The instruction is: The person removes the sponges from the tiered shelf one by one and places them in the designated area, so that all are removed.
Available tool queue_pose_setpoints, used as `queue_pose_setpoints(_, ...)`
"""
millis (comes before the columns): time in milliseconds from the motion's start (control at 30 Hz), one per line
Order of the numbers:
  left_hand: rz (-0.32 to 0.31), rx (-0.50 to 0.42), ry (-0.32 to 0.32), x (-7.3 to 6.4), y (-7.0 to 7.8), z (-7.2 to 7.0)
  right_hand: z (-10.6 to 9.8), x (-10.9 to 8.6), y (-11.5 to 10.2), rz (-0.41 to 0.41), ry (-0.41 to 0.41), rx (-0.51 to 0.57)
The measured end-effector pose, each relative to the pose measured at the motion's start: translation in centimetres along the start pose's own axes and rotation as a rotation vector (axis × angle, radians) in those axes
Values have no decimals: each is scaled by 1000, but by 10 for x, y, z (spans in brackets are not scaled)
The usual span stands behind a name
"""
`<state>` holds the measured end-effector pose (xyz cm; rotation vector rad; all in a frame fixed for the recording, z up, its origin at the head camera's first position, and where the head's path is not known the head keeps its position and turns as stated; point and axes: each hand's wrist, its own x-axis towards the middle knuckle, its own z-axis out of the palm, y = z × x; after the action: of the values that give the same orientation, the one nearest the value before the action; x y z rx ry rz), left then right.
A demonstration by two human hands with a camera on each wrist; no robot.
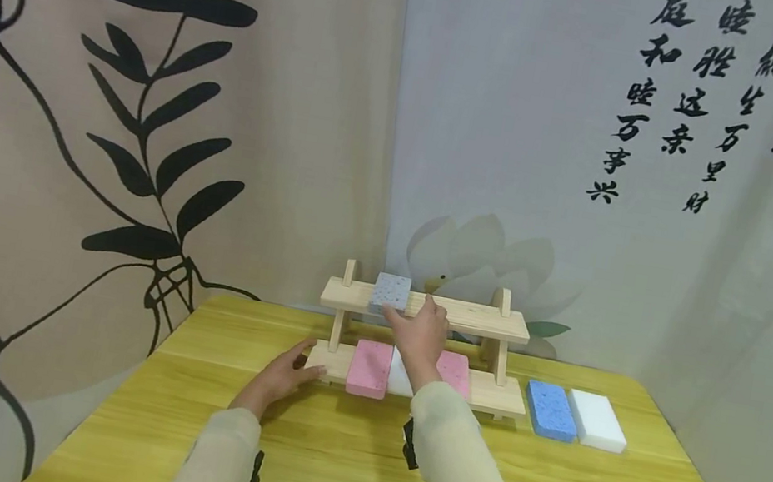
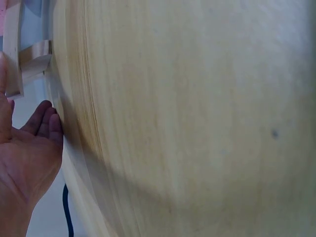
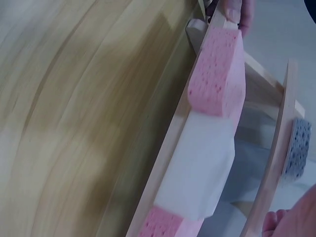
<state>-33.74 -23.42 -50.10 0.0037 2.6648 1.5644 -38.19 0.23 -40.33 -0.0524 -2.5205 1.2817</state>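
Observation:
A two-tier wooden rack (image 1: 473,317) stands on the table. My left hand (image 1: 281,376) holds the left end of its lower board, the thumb on top and fingers around the end, as the right wrist view shows. On the upper board sits a grey-blue speckled sponge (image 1: 390,292). My right hand (image 1: 420,337) reaches over the lower tier, thumb by that sponge's lower right corner and fingers spread over the upper board; contact is unclear. Along the lower board are a pink sponge (image 1: 369,369), a white sponge (image 3: 197,163) and another pink sponge (image 1: 454,372).
Right of the rack, a blue sponge (image 1: 551,410) and a white sponge (image 1: 597,420) lie side by side on the yellowish wooden table (image 1: 335,469). Behind the table hangs a printed curtain (image 1: 312,136) with plant drawings and dark characters.

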Motion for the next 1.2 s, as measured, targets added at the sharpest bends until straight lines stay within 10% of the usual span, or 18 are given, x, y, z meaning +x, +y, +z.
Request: queue_pose_setpoints(1200, -20, 0, 16, -3, 0, -1, 37, 5, -17, 10, 69, -125)
